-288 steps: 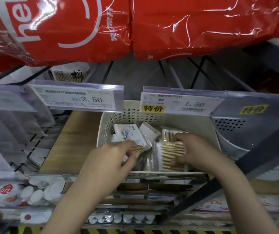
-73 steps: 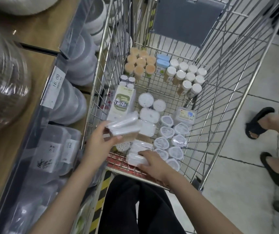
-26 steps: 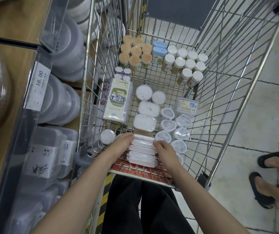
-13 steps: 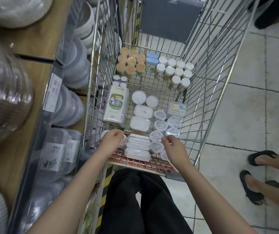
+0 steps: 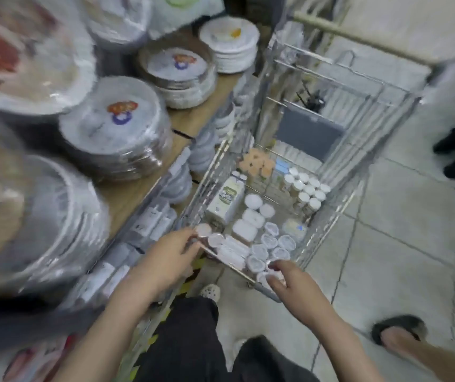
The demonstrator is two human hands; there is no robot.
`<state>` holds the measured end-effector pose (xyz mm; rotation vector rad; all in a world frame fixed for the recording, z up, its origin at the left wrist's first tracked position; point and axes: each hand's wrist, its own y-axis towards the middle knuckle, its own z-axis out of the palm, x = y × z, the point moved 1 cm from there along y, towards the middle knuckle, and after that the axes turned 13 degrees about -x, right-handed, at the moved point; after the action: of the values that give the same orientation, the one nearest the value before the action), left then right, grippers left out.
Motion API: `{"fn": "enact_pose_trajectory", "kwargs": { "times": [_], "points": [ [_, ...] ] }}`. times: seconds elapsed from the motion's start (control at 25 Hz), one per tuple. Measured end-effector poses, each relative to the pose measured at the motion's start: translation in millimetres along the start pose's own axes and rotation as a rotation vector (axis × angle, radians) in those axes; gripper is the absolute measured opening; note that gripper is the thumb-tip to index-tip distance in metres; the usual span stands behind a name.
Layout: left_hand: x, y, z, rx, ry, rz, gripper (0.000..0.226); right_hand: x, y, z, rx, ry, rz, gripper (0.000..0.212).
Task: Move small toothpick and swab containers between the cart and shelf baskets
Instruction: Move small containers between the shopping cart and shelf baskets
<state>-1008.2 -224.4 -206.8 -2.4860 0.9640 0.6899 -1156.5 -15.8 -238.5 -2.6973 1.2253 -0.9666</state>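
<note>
The frame is motion-blurred. A wire shopping cart [image 5: 339, 172] stands beside a wooden shelf [image 5: 135, 194] stacked with wrapped disposable plates [image 5: 116, 125]. On the cart floor lie small clear round containers with white lids [image 5: 269, 241], flat rectangular clear boxes [image 5: 244, 230], capped white-topped bottles [image 5: 307, 190], orange-topped tubs [image 5: 256, 162] and a green-and-white carton [image 5: 226, 199]. The left hand [image 5: 169, 256] pinches a small round pale container [image 5: 202, 230] at the cart's near-left corner. The right hand [image 5: 292, 279] curls its fingers around another small clear container [image 5: 274, 267] at the near edge; the exact grip is blurred.
</note>
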Motion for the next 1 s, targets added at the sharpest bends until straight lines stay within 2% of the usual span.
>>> {"fn": "enact_pose_trajectory", "kwargs": {
  "times": [0.16, 0.32, 0.48, 0.64, 0.84, 1.0],
  "points": [
    [9, -116, -15, -0.299, -0.045, -0.233, 0.029, 16, -25, -10, 0.106, -0.09, -0.288, 0.033],
    [27, -242, -15, -0.567, -0.132, -0.466, 0.024, 57, -57, 0, 0.204, -0.13, -0.564, 0.033],
    [39, -368, -19, -0.865, -0.117, -0.718, 0.024, 125, -112, 27, 0.348, -0.124, -0.881, 0.033],
    [43, -481, -16, -1.084, -0.186, -0.966, 0.022, 195, -196, 66, 0.495, -0.115, -1.176, 0.035],
    [51, -631, -12, -1.215, -0.257, -1.202, 0.019, 269, -331, 134, 0.697, -0.083, -1.457, 0.032],
    [70, -752, -22, -1.276, -0.188, -1.35, 0.011, 318, -440, 169, 0.826, -0.052, -1.509, 0.035]
  ]
}}
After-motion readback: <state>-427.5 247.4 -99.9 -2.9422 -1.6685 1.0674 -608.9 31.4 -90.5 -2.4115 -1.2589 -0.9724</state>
